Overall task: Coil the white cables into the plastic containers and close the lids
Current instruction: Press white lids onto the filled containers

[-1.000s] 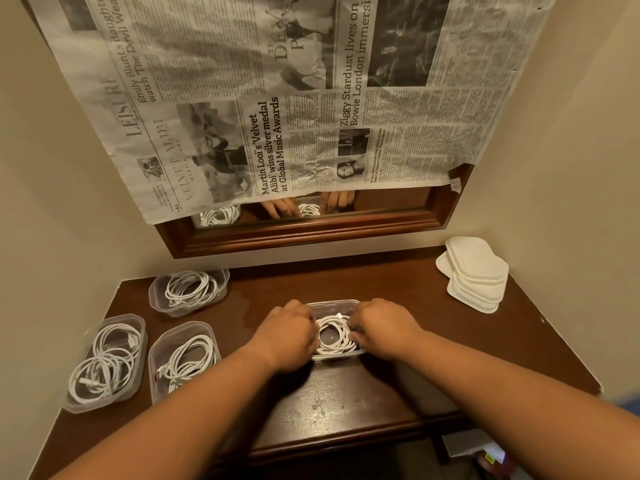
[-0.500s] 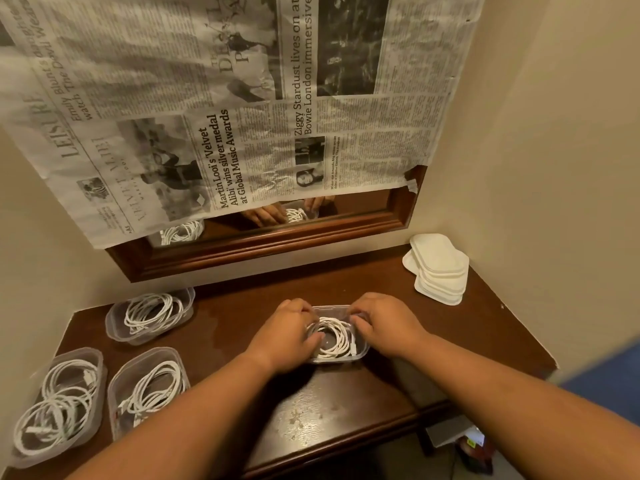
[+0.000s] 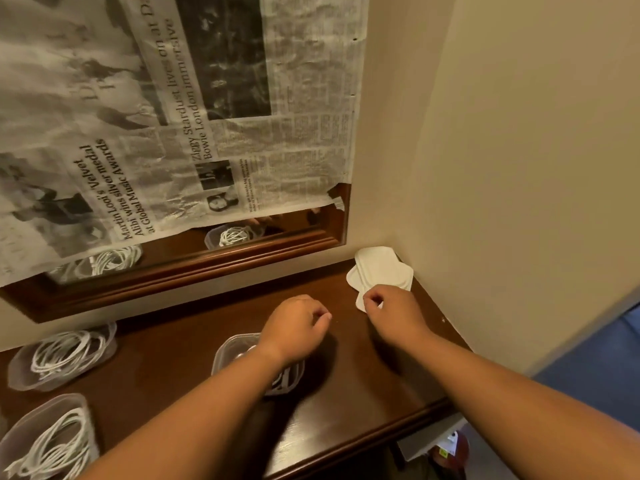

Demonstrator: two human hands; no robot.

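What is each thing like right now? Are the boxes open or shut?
Middle box: open, no lid, partly hidden.
Back box: open, coiled cable inside.
Front box: open, another cable inside.
Lids: stacked in the corner, on no box.
Left hand: loosely curled, holding nothing.
Right hand: curled at the lids' near edge; grip unclear.
Newspaper: hanging over most of the mirror.
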